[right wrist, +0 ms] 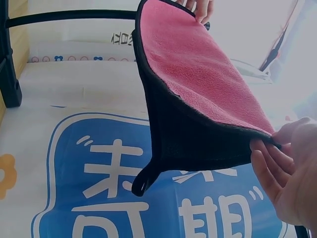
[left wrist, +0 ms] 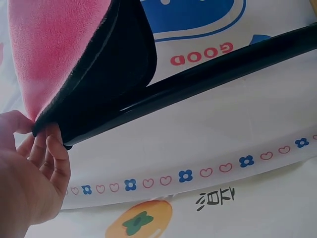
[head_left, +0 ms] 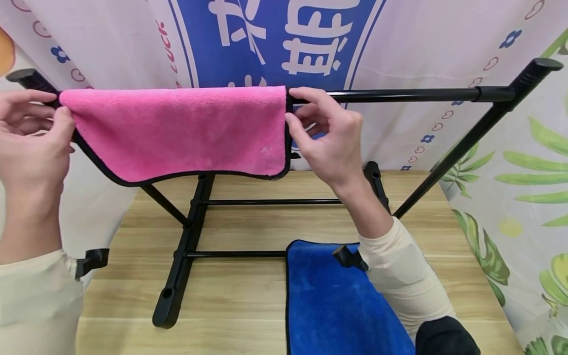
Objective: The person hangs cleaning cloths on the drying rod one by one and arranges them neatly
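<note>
A pink towel (head_left: 191, 133) with black edging hangs folded over the top bar (head_left: 408, 95) of a black metal rack, on its left half. My left hand (head_left: 33, 130) pinches the towel's left edge at the fold, close to the rack's left post. At the right end of the fold, my right hand (head_left: 330, 135) pinches the other edge between thumb and fingers. In the right wrist view the towel's shaded rear flap (right wrist: 193, 144) hangs behind the bar, with a small loop (right wrist: 143, 182) at its corner.
On the wooden tabletop (head_left: 239, 305) a blue towel (head_left: 328, 301) lies flat under my right forearm. The rack's left foot (head_left: 177, 271) and lower crossbars (head_left: 235, 254) stand on the table. A printed curtain (head_left: 399, 39) hangs behind the rack.
</note>
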Action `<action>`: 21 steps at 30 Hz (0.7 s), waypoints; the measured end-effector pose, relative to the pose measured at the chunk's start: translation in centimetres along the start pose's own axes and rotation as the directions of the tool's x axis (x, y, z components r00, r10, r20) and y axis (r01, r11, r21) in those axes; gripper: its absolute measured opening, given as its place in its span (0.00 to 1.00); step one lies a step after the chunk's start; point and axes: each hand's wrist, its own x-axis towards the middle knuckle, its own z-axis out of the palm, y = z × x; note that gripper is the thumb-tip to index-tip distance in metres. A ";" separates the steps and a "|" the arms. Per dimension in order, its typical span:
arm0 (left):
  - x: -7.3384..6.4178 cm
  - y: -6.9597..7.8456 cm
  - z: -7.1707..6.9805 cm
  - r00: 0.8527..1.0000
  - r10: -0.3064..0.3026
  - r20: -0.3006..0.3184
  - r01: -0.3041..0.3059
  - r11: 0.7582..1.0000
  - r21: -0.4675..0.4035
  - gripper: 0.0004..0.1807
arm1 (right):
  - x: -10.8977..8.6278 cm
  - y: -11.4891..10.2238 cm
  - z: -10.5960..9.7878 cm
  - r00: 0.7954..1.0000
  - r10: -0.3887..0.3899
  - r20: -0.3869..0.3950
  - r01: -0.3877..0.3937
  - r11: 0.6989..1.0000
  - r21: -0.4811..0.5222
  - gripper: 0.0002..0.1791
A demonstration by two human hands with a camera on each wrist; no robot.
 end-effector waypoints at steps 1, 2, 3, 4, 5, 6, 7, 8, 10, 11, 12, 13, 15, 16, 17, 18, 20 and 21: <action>-0.1 0.0 0.0 1.000 0.002 0.000 -0.002 1.000 0.010 0.13 | 0.0 0.0 0.0 1.000 0.006 0.002 -0.006 1.000 0.001 0.16; -0.1 0.0 0.0 1.000 0.000 0.000 0.000 1.000 0.013 0.13 | 0.0 0.0 0.0 1.000 0.011 0.005 -0.011 1.000 0.002 0.16; -0.2 0.1 0.1 1.000 -0.003 -0.001 0.003 1.000 0.020 0.13 | -0.1 0.0 0.0 1.000 0.015 0.007 -0.015 1.000 0.002 0.16; -0.2 0.1 0.1 1.000 -0.005 -0.001 0.005 0.999 0.032 0.13 | -0.1 0.0 0.0 1.000 0.019 0.008 -0.019 1.000 0.002 0.16; -0.3 0.1 0.1 1.000 -0.007 -0.003 0.008 0.999 0.035 0.13 | -0.1 0.1 0.0 1.000 0.023 0.009 -0.023 1.000 0.003 0.16; -0.3 0.0 0.1 1.000 -0.006 -0.004 0.006 0.999 0.045 0.13 | -0.1 0.1 -0.1 1.000 0.026 0.010 -0.026 1.000 0.005 0.16; -0.3 0.0 0.1 1.000 -0.007 -0.011 0.007 0.999 0.038 0.13 | -0.1 0.1 -0.1 1.000 0.027 0.011 -0.027 1.000 0.010 0.16; -0.3 0.0 0.1 1.000 -0.009 -0.018 0.009 0.999 0.034 0.13 | -0.1 0.1 -0.1 1.000 0.026 0.014 -0.027 1.000 0.012 0.16; -0.2 -0.1 0.1 1.000 -0.006 -0.030 0.007 0.999 0.049 0.12 | 0.0 0.1 -0.1 1.000 0.025 0.017 -0.026 1.000 0.017 0.15; -0.2 -0.1 0.1 0.999 -0.005 -0.037 0.007 0.999 0.045 0.12 | 0.0 0.2 0.0 1.000 0.025 0.017 -0.025 1.000 0.019 0.15; -0.1 -0.2 0.0 0.999 -0.005 -0.042 0.007 0.999 0.048 0.12 | 0.1 0.1 0.0 1.000 0.022 0.018 -0.023 1.000 0.022 0.15; -0.1 -0.2 0.0 0.999 -0.002 -0.046 0.004 0.999 0.051 0.12 | 0.1 0.1 0.0 1.000 0.020 0.019 -0.021 0.999 0.025 0.15; 0.0 -0.3 -0.1 0.999 0.008 -0.052 -0.004 0.997 0.078 0.12 | 0.2 0.1 0.1 1.000 0.020 0.021 -0.021 0.999 0.034 0.15; 0.0 -0.3 -0.1 0.998 0.011 -0.054 -0.006 0.997 0.080 0.12 | 0.2 0.1 0.1 1.000 0.020 0.022 -0.021 0.999 0.039 0.15; 0.0 -0.3 -0.1 0.998 0.011 -0.056 -0.006 0.997 0.081 0.12 | 0.2 0.1 0.1 1.000 0.020 0.024 -0.021 0.999 0.042 0.15; 0.0 -0.2 -0.1 0.998 0.012 -0.057 -0.007 0.996 0.094 0.12 | 0.2 0.1 0.2 0.999 0.019 0.027 -0.020 0.999 0.044 0.16; -0.1 -0.1 0.0 0.998 0.011 -0.059 -0.005 0.995 0.104 0.12 | 0.2 0.1 0.2 0.999 0.018 0.033 -0.020 0.999 0.048 0.16; -0.1 0.0 0.0 0.998 0.008 -0.056 -0.002 0.994 0.106 0.12 | 0.2 0.1 0.2 0.999 0.017 0.034 -0.019 0.999 0.048 0.16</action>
